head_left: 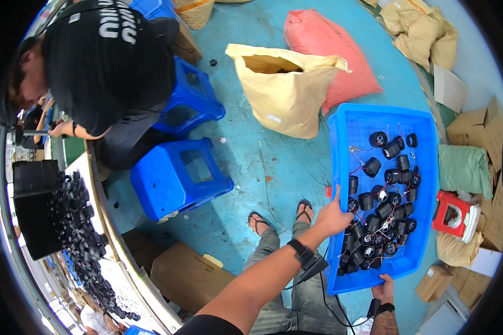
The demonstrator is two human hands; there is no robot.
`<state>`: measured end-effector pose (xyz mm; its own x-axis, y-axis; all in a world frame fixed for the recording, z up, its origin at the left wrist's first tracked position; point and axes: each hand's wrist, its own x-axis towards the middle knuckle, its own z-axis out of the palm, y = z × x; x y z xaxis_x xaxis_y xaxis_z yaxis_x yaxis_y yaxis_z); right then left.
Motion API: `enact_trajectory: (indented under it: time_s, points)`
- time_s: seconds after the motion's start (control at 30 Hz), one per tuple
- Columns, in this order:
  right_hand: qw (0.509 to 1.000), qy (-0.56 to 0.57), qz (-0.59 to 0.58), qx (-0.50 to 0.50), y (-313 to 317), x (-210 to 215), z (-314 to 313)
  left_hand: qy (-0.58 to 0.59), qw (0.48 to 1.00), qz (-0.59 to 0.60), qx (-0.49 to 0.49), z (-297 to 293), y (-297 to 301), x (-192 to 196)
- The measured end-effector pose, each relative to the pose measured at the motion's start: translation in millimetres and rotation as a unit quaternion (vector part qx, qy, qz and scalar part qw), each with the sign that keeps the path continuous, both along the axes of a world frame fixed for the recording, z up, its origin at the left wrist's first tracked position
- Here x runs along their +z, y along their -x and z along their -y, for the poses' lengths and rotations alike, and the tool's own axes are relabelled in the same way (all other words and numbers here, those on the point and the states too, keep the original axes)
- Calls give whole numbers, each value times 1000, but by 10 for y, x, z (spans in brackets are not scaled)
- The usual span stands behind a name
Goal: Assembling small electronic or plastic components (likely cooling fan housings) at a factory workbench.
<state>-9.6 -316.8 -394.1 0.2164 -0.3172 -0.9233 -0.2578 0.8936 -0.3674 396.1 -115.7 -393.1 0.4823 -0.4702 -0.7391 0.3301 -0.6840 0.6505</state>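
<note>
White lettering is showing on a co-worker's black shirt; small print is marking a brown carton. Blue bin is sitting at front right, carrying loose black cylindrical parts with thin wires. Left hand: grip is clamping its left rim. Right hand: grip is holding the near rim, fingers partly hidden. Yellow sack is standing open, contents mostly shadowed. Left tabletop is bearing a black heap, individual pieces blurring.

Blue bin, black parts, wires apparently red and white
</note>
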Motion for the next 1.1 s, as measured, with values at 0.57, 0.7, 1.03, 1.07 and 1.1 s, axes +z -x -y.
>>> enact_trajectory:
  time_s: [0.57,0.7,1.03,1.07,1.1]
  points:
    - [992,-67,-109,-15,142,-640,231,-502,670,450,-311,-3686,-1425,-1677]
    - [994,-71,-80,16,17,-562,229,-513,602,344,-506,-4286,-1490,-1454]
    - [992,-77,-89,51,147,-659,390,-458,680,22,-572,-5851,1688,-2529]
    - [992,-72,-88,56,93,-662,328,-448,673,-5,-589,-5766,2352,-2611]
    - [995,-49,-63,60,40,-695,301,-442,663,-32,-603,-5672,2900,-2658]
